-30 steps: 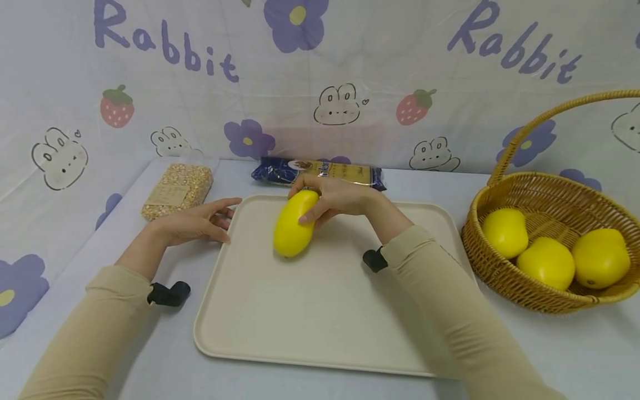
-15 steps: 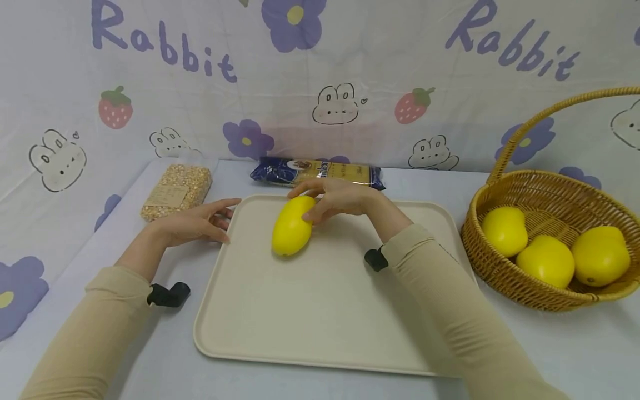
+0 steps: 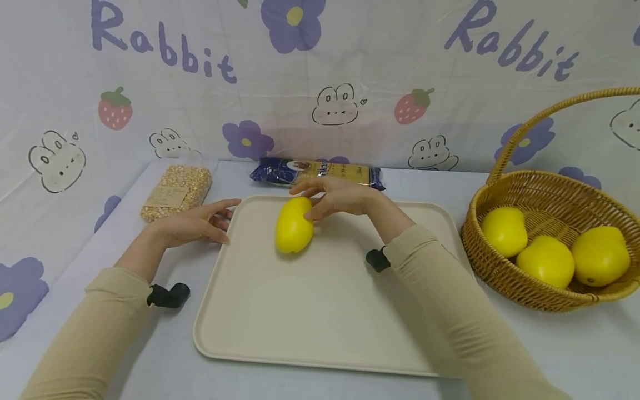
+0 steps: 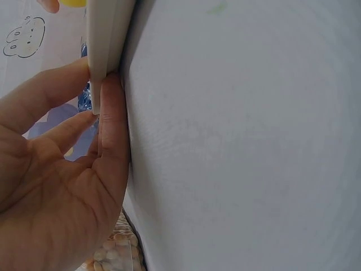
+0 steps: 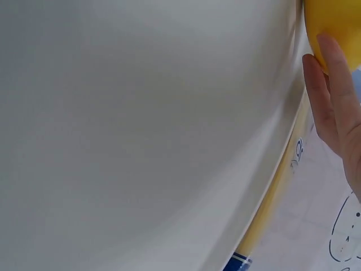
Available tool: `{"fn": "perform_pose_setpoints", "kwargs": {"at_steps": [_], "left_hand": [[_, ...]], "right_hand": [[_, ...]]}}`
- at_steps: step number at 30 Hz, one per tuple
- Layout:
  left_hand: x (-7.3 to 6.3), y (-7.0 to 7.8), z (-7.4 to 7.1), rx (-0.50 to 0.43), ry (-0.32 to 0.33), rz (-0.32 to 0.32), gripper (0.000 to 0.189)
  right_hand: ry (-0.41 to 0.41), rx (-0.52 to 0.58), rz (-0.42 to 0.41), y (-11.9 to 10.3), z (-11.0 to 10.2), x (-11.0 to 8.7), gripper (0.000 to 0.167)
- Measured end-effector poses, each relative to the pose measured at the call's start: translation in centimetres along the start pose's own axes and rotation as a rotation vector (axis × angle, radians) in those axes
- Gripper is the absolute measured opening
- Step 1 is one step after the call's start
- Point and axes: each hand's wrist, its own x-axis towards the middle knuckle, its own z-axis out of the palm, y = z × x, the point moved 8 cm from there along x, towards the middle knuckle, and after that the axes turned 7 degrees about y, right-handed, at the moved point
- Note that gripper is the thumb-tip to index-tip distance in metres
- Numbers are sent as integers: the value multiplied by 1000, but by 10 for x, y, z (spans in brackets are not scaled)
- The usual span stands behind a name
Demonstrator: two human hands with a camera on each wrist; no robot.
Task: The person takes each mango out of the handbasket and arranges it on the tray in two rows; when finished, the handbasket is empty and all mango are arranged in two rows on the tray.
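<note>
A yellow mango (image 3: 294, 225) lies near the back left of a beige tray (image 3: 320, 311). My right hand (image 3: 340, 197) is at its right and far side, with the thumb at its right flank and the fingers stretched out behind it. In the right wrist view, nearly straight fingers (image 5: 338, 73) touch the mango's yellow skin (image 5: 338, 22). My left hand (image 3: 192, 223) is at the tray's left edge near the back corner. The left wrist view shows that hand (image 4: 67, 164) pinching the tray rim (image 4: 104, 51), with fingers on both sides of it.
At the right stands a wicker basket (image 3: 477, 278) with a tall handle, holding 3 yellow mangoes (image 3: 545, 261). A blue and gold packet (image 3: 345, 170) lies behind the tray. Behind my left hand sits a clear bag of corn kernels (image 3: 177, 189). A printed cloth (image 3: 380, 66) hangs at the back.
The mango has come down flat onto the tray and rolled slightly. My right fingers have loosened and straightened behind it. The left hand stays at the tray edge.
</note>
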Motion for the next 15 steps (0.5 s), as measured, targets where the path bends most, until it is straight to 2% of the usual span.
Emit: {"fn": "perform_pose_setpoints", "kwargs": {"at_steps": [11, 15], "left_hand": [[0, 0, 0, -3, 1, -1, 94], [0, 0, 0, -3, 4, -1, 95]], "right_hand": [[10, -24, -4, -7, -8, -11, 65], [37, -53, -51, -18, -15, -23, 60]]}}
